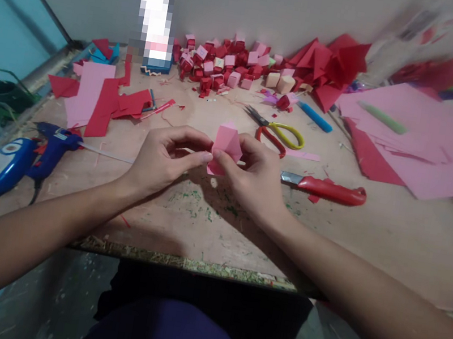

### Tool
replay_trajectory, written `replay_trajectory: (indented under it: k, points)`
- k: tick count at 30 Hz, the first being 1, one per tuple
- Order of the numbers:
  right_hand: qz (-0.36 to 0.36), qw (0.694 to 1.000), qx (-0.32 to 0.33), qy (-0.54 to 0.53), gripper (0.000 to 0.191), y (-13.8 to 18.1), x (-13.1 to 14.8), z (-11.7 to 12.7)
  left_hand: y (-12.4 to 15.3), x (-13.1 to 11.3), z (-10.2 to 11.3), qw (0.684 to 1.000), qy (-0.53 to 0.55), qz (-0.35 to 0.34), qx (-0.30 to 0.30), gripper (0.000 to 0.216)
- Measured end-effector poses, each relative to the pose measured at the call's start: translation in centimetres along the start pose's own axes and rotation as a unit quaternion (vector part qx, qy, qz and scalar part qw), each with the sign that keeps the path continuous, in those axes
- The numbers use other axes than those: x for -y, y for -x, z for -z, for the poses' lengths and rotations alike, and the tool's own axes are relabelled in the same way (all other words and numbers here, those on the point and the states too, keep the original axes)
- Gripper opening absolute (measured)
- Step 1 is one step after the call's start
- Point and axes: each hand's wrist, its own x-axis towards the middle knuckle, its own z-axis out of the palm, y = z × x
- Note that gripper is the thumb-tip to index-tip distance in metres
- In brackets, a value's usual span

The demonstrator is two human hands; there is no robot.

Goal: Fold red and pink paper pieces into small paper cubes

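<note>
Between my two hands, above the middle of the table, is a small folded piece of pink paper (226, 140). My right hand (257, 170) pinches it with the thumb across its front and the fingers behind. At the paper's left edge, my left hand (172, 155) closes thumb and fingertips on it. Just beyond the right hand lie scissors (273, 129) with one yellow and one red handle. A utility knife (322, 187) with a red handle rests to the right of that hand.
Many small pink and red paper boxes (226, 63) are heaped at the back. Paper scraps (100, 95) and a blue glue gun (56, 145) lie left. Large pink sheets (433, 139) cover the right side, near a blue pen-like stick (314, 117). The table's front edge (194, 266) is close.
</note>
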Motion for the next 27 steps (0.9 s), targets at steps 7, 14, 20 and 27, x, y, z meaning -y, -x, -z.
replay_trajectory:
  k: [7,14,20,27]
  points:
    - [0.015,1.000,0.006,0.005,0.026,-0.09,-0.30,-0.02,0.10,-0.18,-0.11,0.999,-0.041,-0.010,-0.004,0.009]
    - [-0.031,0.997,0.016,-0.063,0.014,-0.28,0.04,0.41,-0.10,-0.16,0.28,1.000,-0.012,0.005,-0.001,0.007]
    - [-0.052,0.996,0.031,-0.073,0.017,-0.22,-0.34,0.20,0.12,0.05,0.00,0.999,-0.031,0.007,0.011,0.012]
    - [-0.055,0.987,0.056,-0.137,0.012,-0.61,-0.34,0.28,-0.05,0.38,0.10,1.000,-0.002,0.003,0.020,0.013]
